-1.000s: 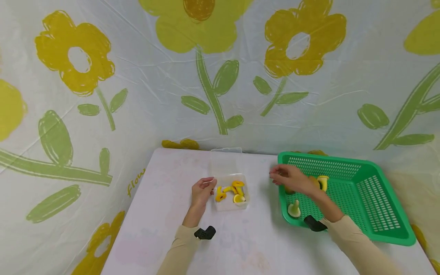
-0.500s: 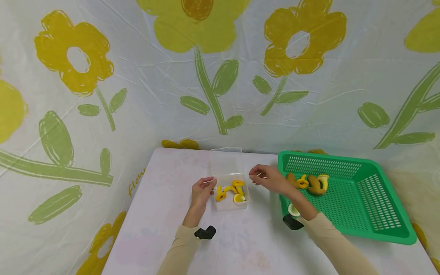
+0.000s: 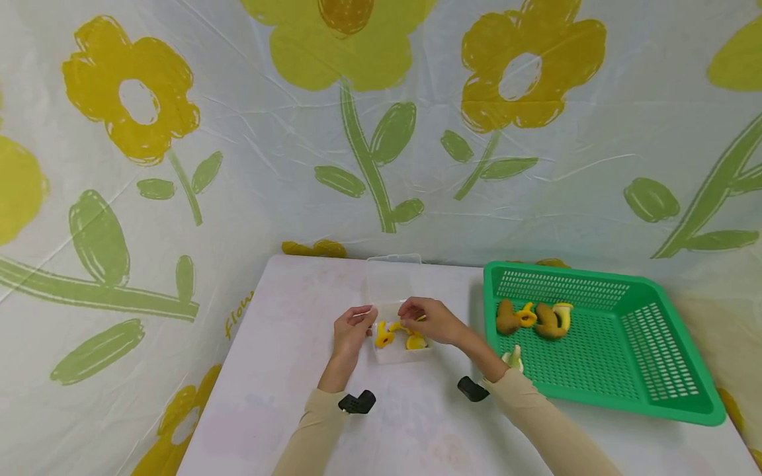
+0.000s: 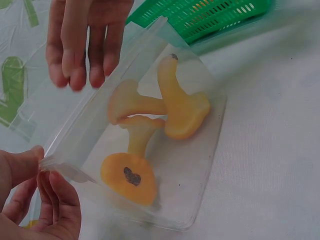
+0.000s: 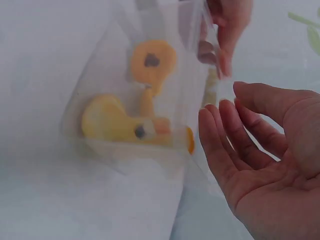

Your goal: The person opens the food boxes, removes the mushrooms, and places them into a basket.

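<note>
A clear plastic box (image 3: 403,356) stands on the table with its lid (image 3: 393,279) raised at the back. Inside lie several yellow mushrooms (image 4: 184,117), one showing a dark spot on its cap. My left hand (image 3: 350,337) pinches the box's left rim between thumb and fingers; the left wrist view shows this grip close up. Over the right part of the box hovers my right hand (image 3: 434,322), hiding some mushrooms in the head view. Its fingers (image 5: 215,145) are relaxed and slightly bent, with nothing seen between them in the right wrist view.
To the right is a green perforated basket (image 3: 601,350). It contains brown mushrooms (image 3: 544,322), yellow ones (image 3: 526,316) and a whitish-green piece (image 3: 514,357) near its left wall. A flower-printed cloth (image 3: 268,165) hangs behind the table.
My right hand has moved left from the basket's edge to over the box, uncovering the brown mushrooms in the basket. My left hand has stayed at the box rim.
</note>
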`<control>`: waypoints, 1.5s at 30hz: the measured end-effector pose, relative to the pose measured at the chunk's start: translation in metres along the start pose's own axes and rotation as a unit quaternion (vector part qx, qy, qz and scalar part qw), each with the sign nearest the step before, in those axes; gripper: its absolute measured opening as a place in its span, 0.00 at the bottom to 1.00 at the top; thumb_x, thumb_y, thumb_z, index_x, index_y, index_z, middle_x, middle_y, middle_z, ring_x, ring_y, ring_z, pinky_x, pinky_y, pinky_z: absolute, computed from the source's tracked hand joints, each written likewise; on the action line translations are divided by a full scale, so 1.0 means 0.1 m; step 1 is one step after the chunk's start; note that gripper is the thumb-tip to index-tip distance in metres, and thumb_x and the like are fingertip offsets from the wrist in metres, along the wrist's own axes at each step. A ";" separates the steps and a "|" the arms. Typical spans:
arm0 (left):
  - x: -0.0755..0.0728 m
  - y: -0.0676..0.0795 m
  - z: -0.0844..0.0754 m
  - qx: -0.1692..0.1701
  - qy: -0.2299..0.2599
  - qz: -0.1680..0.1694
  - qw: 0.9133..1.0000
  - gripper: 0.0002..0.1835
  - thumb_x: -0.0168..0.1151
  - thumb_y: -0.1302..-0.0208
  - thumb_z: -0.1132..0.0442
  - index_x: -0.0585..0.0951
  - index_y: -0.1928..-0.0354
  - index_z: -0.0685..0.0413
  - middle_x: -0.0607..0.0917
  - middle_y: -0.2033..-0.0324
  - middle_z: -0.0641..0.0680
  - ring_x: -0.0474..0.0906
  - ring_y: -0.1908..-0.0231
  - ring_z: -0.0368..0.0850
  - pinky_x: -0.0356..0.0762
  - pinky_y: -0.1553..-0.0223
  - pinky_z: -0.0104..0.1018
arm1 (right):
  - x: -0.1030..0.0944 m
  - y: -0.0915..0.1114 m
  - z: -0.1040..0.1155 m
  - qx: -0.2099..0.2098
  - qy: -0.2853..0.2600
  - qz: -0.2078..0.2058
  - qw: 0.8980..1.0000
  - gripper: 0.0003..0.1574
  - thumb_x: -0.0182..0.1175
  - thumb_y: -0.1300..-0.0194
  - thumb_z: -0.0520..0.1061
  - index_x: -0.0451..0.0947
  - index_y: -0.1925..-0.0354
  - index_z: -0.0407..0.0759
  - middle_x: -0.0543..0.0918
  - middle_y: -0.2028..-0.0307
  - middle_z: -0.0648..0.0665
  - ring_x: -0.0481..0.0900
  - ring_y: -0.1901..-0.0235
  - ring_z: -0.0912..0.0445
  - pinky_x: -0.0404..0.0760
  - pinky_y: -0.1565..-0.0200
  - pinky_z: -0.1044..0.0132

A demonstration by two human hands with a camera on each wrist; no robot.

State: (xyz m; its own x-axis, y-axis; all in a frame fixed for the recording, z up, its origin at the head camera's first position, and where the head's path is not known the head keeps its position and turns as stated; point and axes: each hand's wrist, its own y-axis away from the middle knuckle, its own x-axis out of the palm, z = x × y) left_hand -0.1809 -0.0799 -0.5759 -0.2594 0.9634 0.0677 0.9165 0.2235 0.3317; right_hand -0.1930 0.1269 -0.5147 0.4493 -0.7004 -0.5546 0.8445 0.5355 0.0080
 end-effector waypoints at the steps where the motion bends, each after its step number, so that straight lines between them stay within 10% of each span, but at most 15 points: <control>1: 0.00 0.00 0.00 0.001 -0.001 0.001 1.000 0.15 0.73 0.34 0.59 0.85 0.50 0.61 0.86 0.65 0.54 0.75 0.73 0.45 0.78 0.69 0.28 | 0.05 -0.03 -0.02 -0.007 -0.002 0.002 1.000 0.08 0.65 0.30 0.35 0.79 0.54 0.33 0.84 0.60 0.40 0.81 0.59 0.51 0.84 0.49 0.56; 9: 0.00 0.01 -0.01 0.010 0.009 0.008 1.000 0.17 0.73 0.34 0.60 0.84 0.49 0.64 0.87 0.64 0.56 0.77 0.69 0.48 0.79 0.69 0.27 | 0.34 -0.18 -0.13 -0.093 -0.006 0.006 0.996 0.09 0.67 0.38 0.26 0.79 0.58 0.27 0.84 0.61 0.33 0.83 0.60 0.42 0.84 0.51 0.48; 20: -0.01 0.04 -0.06 0.005 0.015 0.020 1.000 0.19 0.72 0.34 0.60 0.83 0.47 0.67 0.87 0.61 0.61 0.76 0.70 0.43 0.80 0.67 0.30 | 0.53 -0.22 -0.20 -0.080 0.011 0.018 0.997 0.11 0.66 0.40 0.23 0.79 0.59 0.27 0.83 0.61 0.32 0.81 0.59 0.37 0.83 0.50 0.47; 39: -0.02 -0.02 0.03 0.013 0.017 0.012 1.000 0.18 0.74 0.35 0.59 0.85 0.50 0.64 0.88 0.64 0.58 0.77 0.71 0.43 0.79 0.70 0.27 | 0.35 -0.02 -0.15 -0.108 0.051 -0.029 0.992 0.13 0.66 0.35 0.29 0.81 0.52 0.30 0.83 0.58 0.37 0.81 0.59 0.47 0.85 0.51 0.52; 45: -0.01 -0.02 0.02 0.015 0.025 0.016 0.999 0.19 0.74 0.36 0.60 0.84 0.49 0.65 0.87 0.65 0.57 0.75 0.72 0.44 0.78 0.71 0.27 | 0.24 0.06 -0.14 -0.060 0.019 -0.036 0.997 0.12 0.67 0.33 0.33 0.82 0.51 0.34 0.84 0.56 0.40 0.80 0.59 0.51 0.85 0.50 0.53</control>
State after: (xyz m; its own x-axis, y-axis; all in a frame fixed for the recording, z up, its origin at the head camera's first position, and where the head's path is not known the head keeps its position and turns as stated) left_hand -0.1816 -0.0813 -0.5787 -0.2439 0.9618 0.1241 0.9331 0.1979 0.3003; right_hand -0.1812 0.1200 -0.5390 0.3764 -0.7214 -0.5812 0.8322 0.5390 -0.1302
